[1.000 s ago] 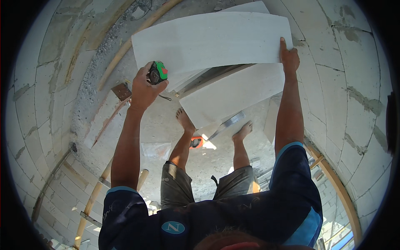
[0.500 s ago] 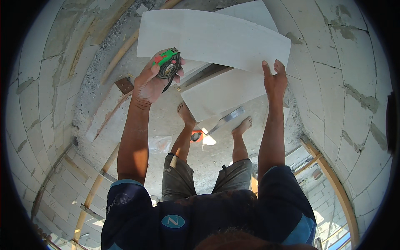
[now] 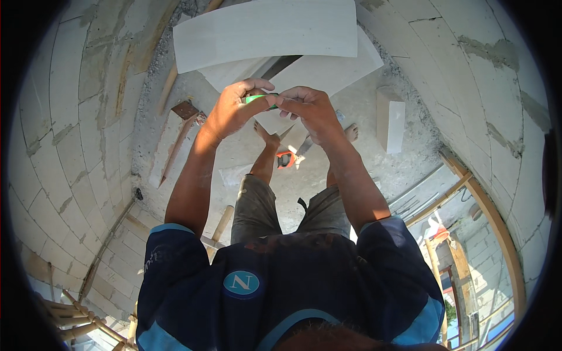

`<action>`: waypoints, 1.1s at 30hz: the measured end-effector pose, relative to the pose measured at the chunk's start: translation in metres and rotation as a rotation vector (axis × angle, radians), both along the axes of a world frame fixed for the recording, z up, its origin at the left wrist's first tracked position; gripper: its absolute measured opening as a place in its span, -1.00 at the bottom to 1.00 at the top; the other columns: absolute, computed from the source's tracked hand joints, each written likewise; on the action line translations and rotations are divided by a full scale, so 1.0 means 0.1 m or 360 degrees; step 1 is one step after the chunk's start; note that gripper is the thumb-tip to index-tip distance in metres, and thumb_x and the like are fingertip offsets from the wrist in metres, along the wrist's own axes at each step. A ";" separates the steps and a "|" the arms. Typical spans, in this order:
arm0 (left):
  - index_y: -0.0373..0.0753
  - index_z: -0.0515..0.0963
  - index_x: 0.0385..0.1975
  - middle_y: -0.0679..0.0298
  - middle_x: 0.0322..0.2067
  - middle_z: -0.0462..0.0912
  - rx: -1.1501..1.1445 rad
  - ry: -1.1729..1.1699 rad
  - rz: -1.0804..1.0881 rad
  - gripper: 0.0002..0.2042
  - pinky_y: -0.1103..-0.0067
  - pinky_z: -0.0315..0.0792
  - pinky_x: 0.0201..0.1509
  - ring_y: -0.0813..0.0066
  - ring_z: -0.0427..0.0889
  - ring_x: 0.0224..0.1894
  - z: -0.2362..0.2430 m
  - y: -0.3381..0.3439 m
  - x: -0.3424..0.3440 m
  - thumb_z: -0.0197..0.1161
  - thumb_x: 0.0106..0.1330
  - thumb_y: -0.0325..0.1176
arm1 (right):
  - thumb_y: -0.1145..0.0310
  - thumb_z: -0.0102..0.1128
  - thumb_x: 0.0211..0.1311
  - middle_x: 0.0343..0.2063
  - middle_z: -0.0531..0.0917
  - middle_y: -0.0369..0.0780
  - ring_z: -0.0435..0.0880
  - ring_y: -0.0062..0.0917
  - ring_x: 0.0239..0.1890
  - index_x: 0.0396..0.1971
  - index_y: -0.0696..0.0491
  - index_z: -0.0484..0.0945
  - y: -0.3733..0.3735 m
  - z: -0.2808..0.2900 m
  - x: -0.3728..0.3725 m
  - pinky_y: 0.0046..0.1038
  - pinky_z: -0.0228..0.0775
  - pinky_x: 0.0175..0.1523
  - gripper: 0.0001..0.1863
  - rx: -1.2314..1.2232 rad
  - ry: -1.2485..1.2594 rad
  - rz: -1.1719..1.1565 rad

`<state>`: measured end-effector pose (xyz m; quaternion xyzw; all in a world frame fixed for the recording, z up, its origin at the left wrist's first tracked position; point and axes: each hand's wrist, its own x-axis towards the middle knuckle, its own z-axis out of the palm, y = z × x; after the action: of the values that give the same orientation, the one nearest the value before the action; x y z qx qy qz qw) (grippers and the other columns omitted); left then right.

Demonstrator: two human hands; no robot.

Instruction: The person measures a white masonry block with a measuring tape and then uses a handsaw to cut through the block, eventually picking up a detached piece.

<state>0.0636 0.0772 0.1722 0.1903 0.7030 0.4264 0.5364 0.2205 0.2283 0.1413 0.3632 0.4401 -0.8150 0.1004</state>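
My left hand (image 3: 234,112) is wrapped round a green and black tape measure (image 3: 257,99), mostly covered by the fingers. My right hand (image 3: 311,112) meets it from the right, with thumb and fingers pinched at the tape measure's end; the exact spot gripped is hidden. Both hands are raised in front of my body. Beyond them lies a long pale block (image 3: 266,32), its face bare, resting over another white block (image 3: 333,73).
A handsaw with an orange handle (image 3: 285,159) lies on the floor between my feet. A small white block (image 3: 391,120) stands to the right. At left lies a board with a brown plate (image 3: 185,110). Block walls (image 3: 462,88) rise on both sides; a timber frame (image 3: 497,222) is at right.
My right hand has left the long block's right end and come inward to the tape measure. The left hand has turned the tape measure and moved slightly right.
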 end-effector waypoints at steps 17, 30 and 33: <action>-0.29 0.62 0.09 0.12 -0.25 0.72 -0.0003 0.0249 -0.0649 -0.56 0.51 0.52 -0.05 0.46 0.65 -0.21 0.80 1.16 1.09 0.43 0.28 -0.21 | 0.41 0.58 0.01 -0.53 0.60 -0.28 0.53 -0.63 -0.47 -0.43 0.16 0.61 1.12 0.47 1.38 -0.54 0.28 -0.35 -0.74 -0.0359 0.0291 -0.0044; -0.27 0.66 0.13 0.12 -0.11 0.73 -0.1057 0.0336 -0.0584 -0.58 0.55 0.50 0.06 0.45 0.63 -0.11 0.67 -0.39 -0.04 0.18 0.32 -0.28 | 0.47 0.17 0.03 -0.58 0.51 -0.20 0.45 -0.43 -0.50 -0.52 0.06 0.48 2.07 -0.09 1.64 -0.36 0.29 -0.23 -0.95 -0.0526 0.0427 -0.0885; -0.34 0.67 0.07 0.14 -0.15 0.73 -0.0675 0.0275 -0.0517 -0.61 0.55 0.50 0.06 0.45 0.63 -0.09 0.36 -0.75 -0.54 0.21 0.37 -0.22 | 0.50 0.19 0.03 -0.56 0.52 -0.20 0.45 -0.43 -0.50 -0.40 0.10 0.53 1.89 -0.33 1.19 -0.37 0.30 -0.24 -0.90 -0.0364 0.0363 -0.0910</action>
<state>0.0098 0.0025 0.2083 0.2197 0.7798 0.1604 0.5638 0.3394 0.4171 0.1083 0.3649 0.2342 -0.8898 -0.1424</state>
